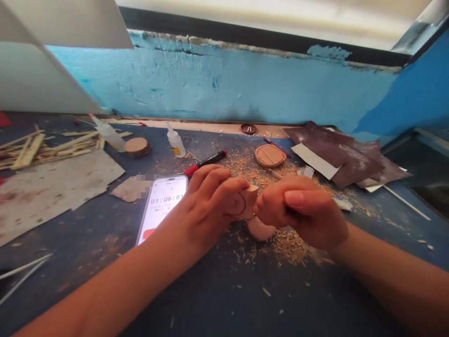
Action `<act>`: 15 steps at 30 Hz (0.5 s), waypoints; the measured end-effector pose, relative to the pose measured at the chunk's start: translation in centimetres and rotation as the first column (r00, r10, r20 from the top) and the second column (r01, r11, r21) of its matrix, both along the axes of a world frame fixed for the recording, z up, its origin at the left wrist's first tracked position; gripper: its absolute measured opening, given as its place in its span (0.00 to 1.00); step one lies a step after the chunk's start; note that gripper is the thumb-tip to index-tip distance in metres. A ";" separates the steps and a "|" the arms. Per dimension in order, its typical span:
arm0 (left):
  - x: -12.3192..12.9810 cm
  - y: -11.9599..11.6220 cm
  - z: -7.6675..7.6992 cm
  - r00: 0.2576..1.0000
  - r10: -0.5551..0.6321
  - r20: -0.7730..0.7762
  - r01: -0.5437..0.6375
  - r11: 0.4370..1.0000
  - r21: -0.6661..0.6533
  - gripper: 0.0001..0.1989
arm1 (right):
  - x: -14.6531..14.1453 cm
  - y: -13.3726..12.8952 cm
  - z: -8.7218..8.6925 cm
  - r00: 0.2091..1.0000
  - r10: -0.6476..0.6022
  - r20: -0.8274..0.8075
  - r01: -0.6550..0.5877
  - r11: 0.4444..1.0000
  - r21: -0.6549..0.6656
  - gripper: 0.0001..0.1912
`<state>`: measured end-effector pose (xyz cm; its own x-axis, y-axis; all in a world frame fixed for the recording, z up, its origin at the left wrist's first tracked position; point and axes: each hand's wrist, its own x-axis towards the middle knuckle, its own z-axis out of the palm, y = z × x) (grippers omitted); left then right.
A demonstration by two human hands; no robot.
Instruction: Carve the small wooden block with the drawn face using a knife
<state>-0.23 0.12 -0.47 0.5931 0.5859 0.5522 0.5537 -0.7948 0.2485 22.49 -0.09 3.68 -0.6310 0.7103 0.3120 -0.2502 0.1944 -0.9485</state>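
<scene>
My left hand (205, 206) grips a small pale wooden block (248, 202) with a pencil-drawn curve on its side. My right hand (301, 213) is curled against the block's right side, and its fingers hide whatever lies between them. Just below both hands, a rounded piece of pale wood (260, 229) rests on or near the bench, partly hidden. Loose wood shavings (287, 248) are scattered beneath my right hand.
Around my hands lie a phone timer (162, 208), red-and-black marker (205, 163), pencil-marked wooden disc (270, 155), glue bottles (175, 141), wood slice (137, 147), dark sandpaper sheets (345, 157) and bamboo strips (28, 150). A blue wall (217, 79) backs the bench.
</scene>
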 end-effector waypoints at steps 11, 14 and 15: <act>0.1 0.1 -0.1 1.000 0.005 -0.002 -0.005 1.000 0.018 0.30 | -0.9 -0.9 0.7 0.993 -0.045 -0.109 0.038 0.998 -0.057 0.18; 0.1 0.1 -0.1 1.000 0.003 0.005 -0.003 1.000 0.028 0.30 | -0.9 -0.8 0.4 0.995 -0.048 -0.093 0.044 0.998 -0.043 0.18; 0.1 0.2 -0.1 1.000 0.000 0.007 0.000 1.000 0.029 0.29 | -0.8 -0.8 0.4 0.994 -0.048 -0.098 0.044 0.998 -0.044 0.18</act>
<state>-0.13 0.29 -0.61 0.5893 0.5691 0.5735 0.5518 -0.8020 0.2289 21.66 -0.92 4.08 -0.5648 0.7515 0.3410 -0.3349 0.1690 -0.9270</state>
